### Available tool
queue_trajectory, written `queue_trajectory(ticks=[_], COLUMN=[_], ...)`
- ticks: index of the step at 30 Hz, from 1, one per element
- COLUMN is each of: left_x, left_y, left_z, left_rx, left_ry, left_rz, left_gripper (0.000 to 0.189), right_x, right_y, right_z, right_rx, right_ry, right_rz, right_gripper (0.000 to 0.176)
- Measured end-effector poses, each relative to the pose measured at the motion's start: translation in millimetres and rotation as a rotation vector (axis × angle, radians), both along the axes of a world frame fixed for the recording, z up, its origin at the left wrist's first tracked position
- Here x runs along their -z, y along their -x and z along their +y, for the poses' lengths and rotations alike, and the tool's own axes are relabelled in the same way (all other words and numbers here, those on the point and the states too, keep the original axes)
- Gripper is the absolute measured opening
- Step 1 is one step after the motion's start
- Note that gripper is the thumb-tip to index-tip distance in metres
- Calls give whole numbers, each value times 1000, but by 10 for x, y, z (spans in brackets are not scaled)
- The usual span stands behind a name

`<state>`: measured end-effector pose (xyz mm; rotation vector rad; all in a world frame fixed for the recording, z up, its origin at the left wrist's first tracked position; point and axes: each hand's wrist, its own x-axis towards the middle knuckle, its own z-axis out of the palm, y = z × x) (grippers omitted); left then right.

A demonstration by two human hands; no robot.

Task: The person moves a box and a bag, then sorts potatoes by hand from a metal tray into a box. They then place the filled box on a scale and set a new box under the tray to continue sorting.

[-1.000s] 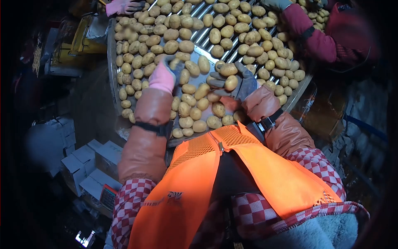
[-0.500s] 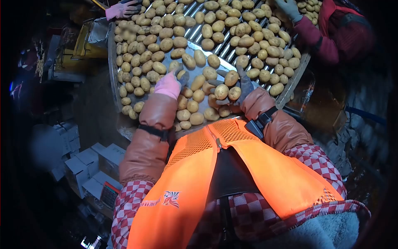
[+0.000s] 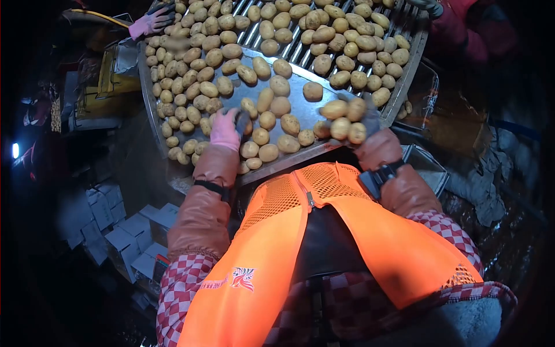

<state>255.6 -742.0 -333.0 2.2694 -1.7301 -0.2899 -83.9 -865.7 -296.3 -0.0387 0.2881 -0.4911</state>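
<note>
My right hand, in a dark glove blurred by motion, cups several pale potatoes at the right front edge of the metal sorting table. Those potatoes hide most of its fingers. My left hand, in a pink glove with dark fingers, is bent over among the potatoes at the front left. Its fingers are curled, and what lies inside them is hidden. Between my hands, loose potatoes rest on the smooth metal plate.
Many potatoes cover the table's left side, and more lie on the rollers behind. Another person's pink-gloved hand is at the far left edge, a second person's gloved hand at the far right. Cardboard boxes stand lower left.
My right hand has moved right and towards the front edge with potatoes in it. My left hand has shifted left and slightly down. The person at right has drawn a hand back from the potatoes.
</note>
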Motion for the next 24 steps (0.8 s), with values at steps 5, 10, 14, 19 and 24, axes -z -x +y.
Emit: queue_trajectory(ticks=[5,10,14,19,24], left_x=[-278,-433,-278,-174,-373], left_y=[-211,539,873,570,607], left_z=[-307,-80,-231,-312,-407], left_rx=[-171,198,67,-15,-299], left_ry=[-132,-257,-563,-514,-430], left_rz=[-48,169,84,237,928], left_gripper=[26,42,65,51,45], right_x=[-158,-153,108,-171,-77], right_y=[1077,2664,3070,1169,13], right_z=[120,366,358,1,48], right_rx=[59,124,251,102,-80], right_ry=[138,207,304,382,476], right_rz=[305,925,1166,919,563], right_gripper=[54,54,54,58,62])
